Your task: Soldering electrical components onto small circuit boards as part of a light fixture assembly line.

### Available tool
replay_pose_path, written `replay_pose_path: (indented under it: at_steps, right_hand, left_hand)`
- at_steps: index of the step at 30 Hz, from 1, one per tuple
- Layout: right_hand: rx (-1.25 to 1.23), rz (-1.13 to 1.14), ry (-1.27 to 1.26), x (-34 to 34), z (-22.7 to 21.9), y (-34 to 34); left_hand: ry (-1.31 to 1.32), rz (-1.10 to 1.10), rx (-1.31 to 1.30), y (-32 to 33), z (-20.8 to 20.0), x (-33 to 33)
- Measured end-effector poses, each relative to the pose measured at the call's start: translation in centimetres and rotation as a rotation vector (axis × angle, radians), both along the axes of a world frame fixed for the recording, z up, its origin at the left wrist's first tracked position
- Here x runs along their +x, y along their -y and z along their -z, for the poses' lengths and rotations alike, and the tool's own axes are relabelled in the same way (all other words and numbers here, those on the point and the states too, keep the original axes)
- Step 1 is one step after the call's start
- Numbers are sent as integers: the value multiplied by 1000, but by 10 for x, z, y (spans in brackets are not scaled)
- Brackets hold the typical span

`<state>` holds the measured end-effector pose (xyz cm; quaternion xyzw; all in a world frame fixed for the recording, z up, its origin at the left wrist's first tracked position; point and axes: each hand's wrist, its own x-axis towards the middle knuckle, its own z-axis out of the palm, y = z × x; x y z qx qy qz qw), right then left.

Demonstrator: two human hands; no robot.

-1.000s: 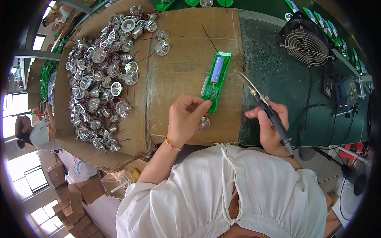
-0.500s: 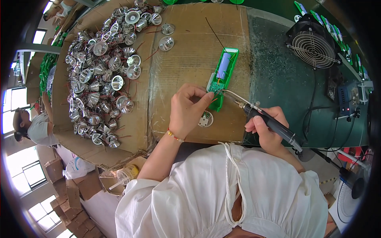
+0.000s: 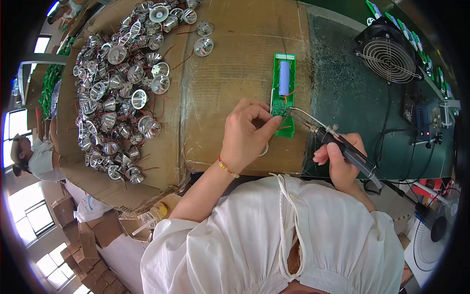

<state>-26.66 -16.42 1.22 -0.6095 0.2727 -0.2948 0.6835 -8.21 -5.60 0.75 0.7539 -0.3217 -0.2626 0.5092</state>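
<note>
My right hand is wrapped around a black soldering iron, which has a bent metal guide tube along it. Its tip and the tube's end meet at a small green circuit board. My left hand pinches at the board's left side, apparently on a thin red wire showing by the thumb; the fingers hide most of it. The board lies in the lower part of a green plastic housing, below a purple cylindrical battery cell. Partly under my left hand is a round reflector.
A cardboard box full of silver reflectors with red wires stands at left. Two more reflectors lie on the cardboard mat. A black fan with wire grille and a blue control box stand at right. Another person is far left.
The housing has turned more upright and shifted right. Both hands and the iron have moved slightly right with it. My left hand now covers more of the reflector.
</note>
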Motion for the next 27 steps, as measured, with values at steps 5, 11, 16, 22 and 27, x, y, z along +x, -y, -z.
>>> replay_pose_path:
  at_steps: [5, 11, 16, 22, 27]
  right_hand:
    - [-6, 8, -12, 1, 0, -1]
    - [-52, 5, -24, 9, 4, 0]
    - [-49, -12, -38, 8, 4, 1]
    - [48, 24, -4, 7, 3, 2]
    - [-48, 55, 8, -3, -4, 4]
  left_hand:
    - [75, -4, 43, 4, 0, 0]
    - [119, -1, 59, 5, 2, -1]
    - [155, 3, 34, 6, 6, -1]
    - [113, -1, 64, 7, 4, -1]
    - [90, 1, 85, 8, 4, 0]
